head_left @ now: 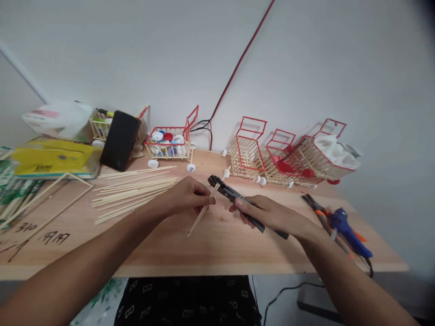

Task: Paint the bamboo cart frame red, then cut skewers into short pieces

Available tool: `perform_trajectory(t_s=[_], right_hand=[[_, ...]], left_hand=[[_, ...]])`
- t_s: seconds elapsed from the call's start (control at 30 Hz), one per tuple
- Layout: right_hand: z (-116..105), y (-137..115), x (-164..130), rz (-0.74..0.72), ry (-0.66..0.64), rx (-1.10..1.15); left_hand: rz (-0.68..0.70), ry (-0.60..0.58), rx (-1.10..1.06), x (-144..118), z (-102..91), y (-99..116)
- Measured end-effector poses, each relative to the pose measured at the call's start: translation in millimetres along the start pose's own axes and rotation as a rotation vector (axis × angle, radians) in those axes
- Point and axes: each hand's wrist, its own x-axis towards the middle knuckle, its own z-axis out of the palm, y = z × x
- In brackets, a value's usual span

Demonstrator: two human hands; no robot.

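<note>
My left hand (194,195) pinches a couple of thin wooden sticks (200,216), which slant up and to the right. Around the dark handles of a pair of pliers (234,195) my right hand (260,210) is closed. The pliers' jaws are at the upper part of the sticks, just right of my left fingertips; whether they bite into the wood I cannot tell. Left of my left hand, a loose bunch of similar sticks (136,194) lies on the wooden table (190,258).
Small stick-built carts stand along the wall: one with bottle caps (168,142), an unfilled one (248,154), one holding white plastic (326,156). A black phone (120,140) leans at left beside a yellow packet (56,158). A blue glue gun (348,228) and orange-handled pliers (321,213) lie right.
</note>
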Motion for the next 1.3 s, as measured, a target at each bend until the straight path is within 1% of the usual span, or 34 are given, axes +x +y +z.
perform_trajectory(t_s=[0.1,0.23,0.47,0.7,0.97,1.17,1.3], right_hand=[[1.2,0.2,-0.4,-0.012,0.013,-0.014],[3.5,-0.3,-0.7,0.014,0.039,-0.048],[7.7,-0.1,-2.9,0.046,0.084,-0.056],[9.1,2.2,-3.7,0.008,0.123,-0.11],[13.7,6.9,3.1,-0.035,0.119,-0.143],[20.8,16.0,7.7,-0.071,0.09,-0.119],[23.0,16.4,8.2,-0.083,0.093,-0.125]], left_hand=[[0.0,-0.005,0.01,-0.8,1.3,1.9],[0.0,-0.004,0.028,-1.3,3.0,3.8],[-0.022,-0.027,0.057,0.8,5.1,-2.1],[-0.045,0.019,0.145,3.6,10.4,-9.4],[-0.051,0.044,0.15,3.3,15.6,-14.6],[-0.133,0.049,0.188,3.9,19.4,-14.3],[-0.12,0.058,0.204,5.0,21.3,-19.2]])
